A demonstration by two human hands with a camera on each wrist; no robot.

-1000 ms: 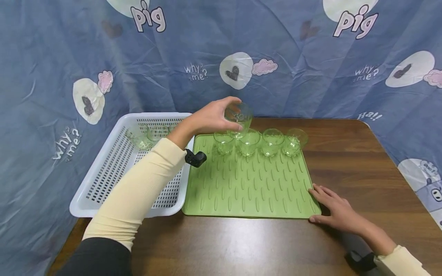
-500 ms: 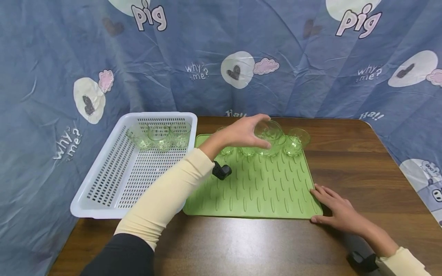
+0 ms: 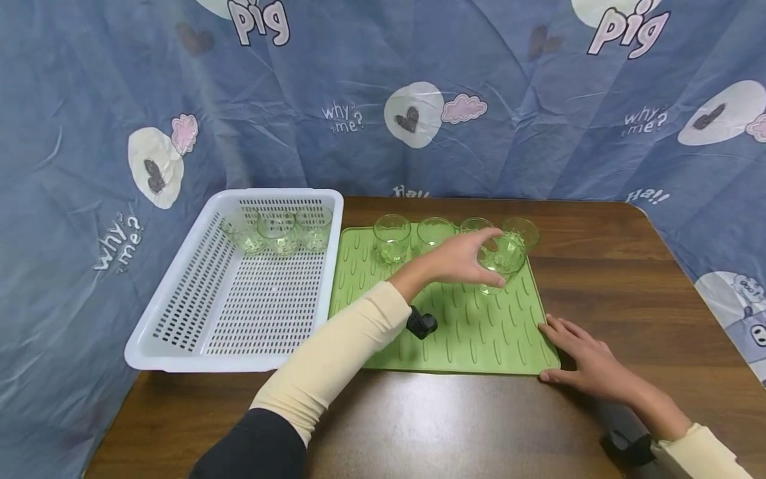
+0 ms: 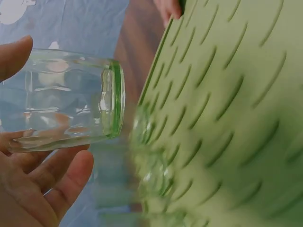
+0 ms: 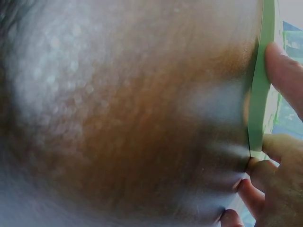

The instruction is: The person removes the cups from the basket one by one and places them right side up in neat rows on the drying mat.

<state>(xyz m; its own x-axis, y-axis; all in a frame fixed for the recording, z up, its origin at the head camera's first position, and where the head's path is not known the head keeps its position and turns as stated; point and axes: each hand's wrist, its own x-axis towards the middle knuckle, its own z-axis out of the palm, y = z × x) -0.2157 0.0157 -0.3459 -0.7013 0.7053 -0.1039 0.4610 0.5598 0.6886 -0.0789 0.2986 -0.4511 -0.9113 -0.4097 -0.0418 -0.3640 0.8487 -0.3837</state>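
My left hand (image 3: 461, 259) grips a clear green-tinted glass (image 4: 71, 99) around its side, thumb across from the fingers. In the left wrist view the glass hangs over the green ribbed mat (image 3: 443, 332), its thick base toward it. In the head view it overlaps the right end of a row of similar glasses along the mat's back edge, among them a left-end glass (image 3: 391, 243). My right hand (image 3: 589, 362) rests at the mat's front right corner. Its thumb and fingertips touch the mat's edge (image 5: 259, 94), the fingers loosely bent.
A white perforated basket (image 3: 149, 359) stands left of the mat, with three glasses at its back, one being the middle glass (image 3: 279, 234). Brown wooden table (image 3: 431, 426) surrounds the mat. A blue printed cloth (image 3: 335, 159) hangs behind and along the sides.
My left hand has carried the glass rightward, then down and toward me, from above the row's left end to its right end. The right hand has stayed at the mat's corner.
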